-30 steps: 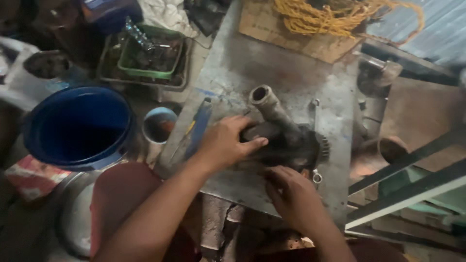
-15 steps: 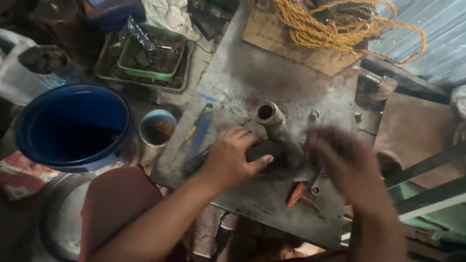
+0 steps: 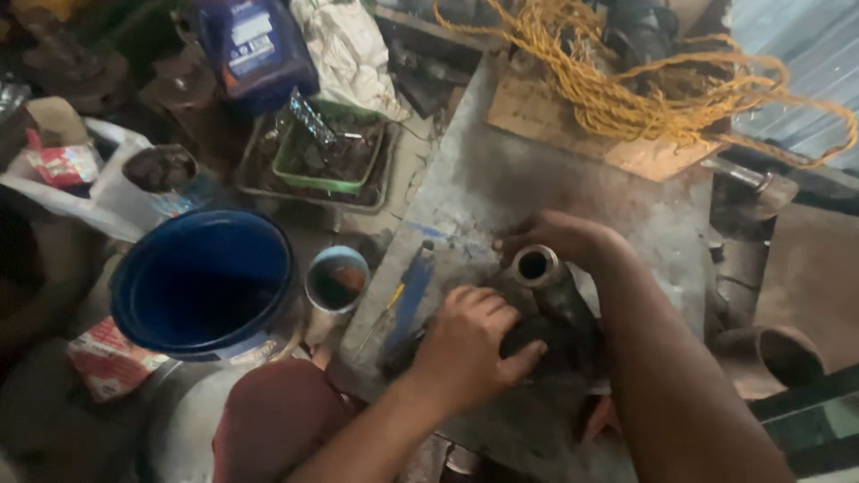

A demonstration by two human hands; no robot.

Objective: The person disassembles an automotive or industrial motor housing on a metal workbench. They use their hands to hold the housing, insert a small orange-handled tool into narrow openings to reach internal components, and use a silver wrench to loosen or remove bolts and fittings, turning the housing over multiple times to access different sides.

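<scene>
Left hand (image 3: 470,344) lies palm-down on the dark pump body (image 3: 555,344), fingers curled over its top, pressing it against the metal worktop (image 3: 555,197). Right hand (image 3: 555,240) reaches across at 12 o'clock of the pump and cups the far side of the pipe outlet (image 3: 535,266); whether its fingers clamp the outlet or just rest against it, cannot tell, since the fingertips are hidden behind the pipe. The outlet points up toward the camera, its open bore visible. The pump sits near the worktop's near edge, roughly centre-right of frame.

Blue-handled tool (image 3: 410,300) lies on the worktop at 9 o'clock of the left hand, just beside it. Small blue cup (image 3: 336,279) stands off the worktop edge at 9 o'clock, and a large blue bucket (image 3: 204,282) further out the same way. Green tray (image 3: 329,152) with dark bits is at 11 o'clock. Yellow rope (image 3: 644,80) is heaped on a cardboard sheet (image 3: 546,116) at 1 o'clock, well apart from the hands. Something reddish shows at 5 o'clock by the forearm, too blurred to tell.
</scene>
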